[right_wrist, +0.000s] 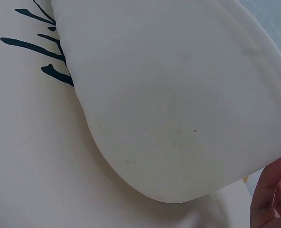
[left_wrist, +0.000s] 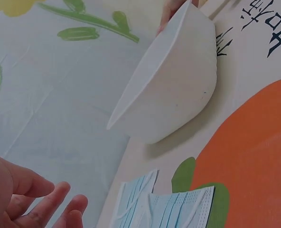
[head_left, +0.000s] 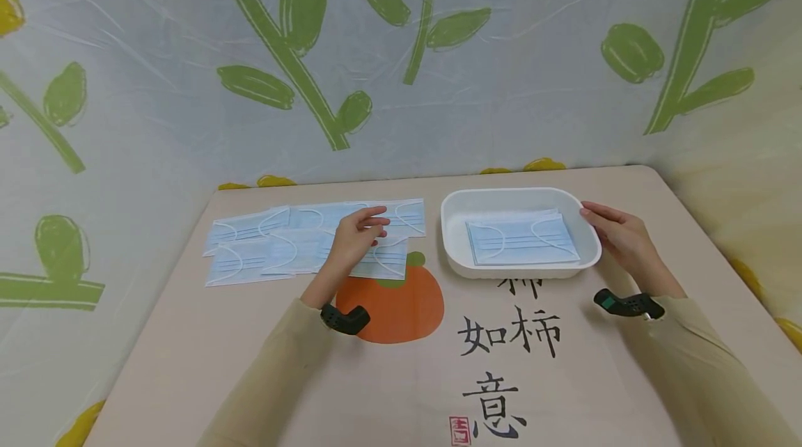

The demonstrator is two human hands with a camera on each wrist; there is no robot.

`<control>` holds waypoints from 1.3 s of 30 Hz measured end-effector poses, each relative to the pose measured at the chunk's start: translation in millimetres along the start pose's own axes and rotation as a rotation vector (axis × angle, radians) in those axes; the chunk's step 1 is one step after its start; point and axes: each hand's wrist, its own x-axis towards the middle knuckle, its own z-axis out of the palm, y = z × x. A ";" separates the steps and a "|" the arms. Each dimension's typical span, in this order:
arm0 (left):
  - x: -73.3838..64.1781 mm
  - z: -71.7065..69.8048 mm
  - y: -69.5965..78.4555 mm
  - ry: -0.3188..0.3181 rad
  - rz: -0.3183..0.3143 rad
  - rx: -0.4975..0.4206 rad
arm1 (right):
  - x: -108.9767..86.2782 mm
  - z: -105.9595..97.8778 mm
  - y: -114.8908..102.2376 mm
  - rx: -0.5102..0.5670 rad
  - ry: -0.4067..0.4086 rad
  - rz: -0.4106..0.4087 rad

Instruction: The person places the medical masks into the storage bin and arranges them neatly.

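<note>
A white plastic basin (head_left: 514,271) stands on the right half of the table, with a small stack of light-blue face masks (head_left: 521,244) lying inside it. My right hand (head_left: 626,241) grips the basin's right rim; its fingers (right_wrist: 268,192) show at the edge in the right wrist view. To the left, several more face masks (head_left: 241,261) lie flat in two overlapping rows. Over the right part of these rows is my left hand (head_left: 354,237), fingers loosely bent and nothing between them. In the left wrist view the fingers (left_wrist: 55,197) are beside two mask ends.
The pale tablecloth (head_left: 238,342) carries a printed orange persimmon (head_left: 401,308) and black characters in front of the basin. Behind the table hangs a cloth backdrop (head_left: 501,113) with green leaves. Each wrist wears a black band (head_left: 346,319).
</note>
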 end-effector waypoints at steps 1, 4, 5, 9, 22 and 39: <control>0.3 -2.2 -0.3 0.004 -0.001 0.003 | 0.2 0.0 -0.1 -0.013 0.006 0.003; 2.2 -8.2 -1.8 0.009 0.000 0.015 | 0.3 -0.4 -0.5 -0.037 0.019 0.011; 2.6 -10.3 -2.2 0.008 -0.001 0.015 | 0.2 -0.5 -0.7 -0.040 0.023 0.013; 3.7 -19.6 -6.0 0.018 -0.009 0.020 | 1.2 -0.2 -0.7 -0.029 0.023 0.009; 4.5 -56.4 -30.7 0.030 -0.038 0.034 | 3.7 1.5 -0.1 -0.006 0.008 -0.007; 12.4 -89.3 -46.1 0.069 -0.081 0.110 | 2.2 -2.6 3.5 0.035 -0.011 -0.027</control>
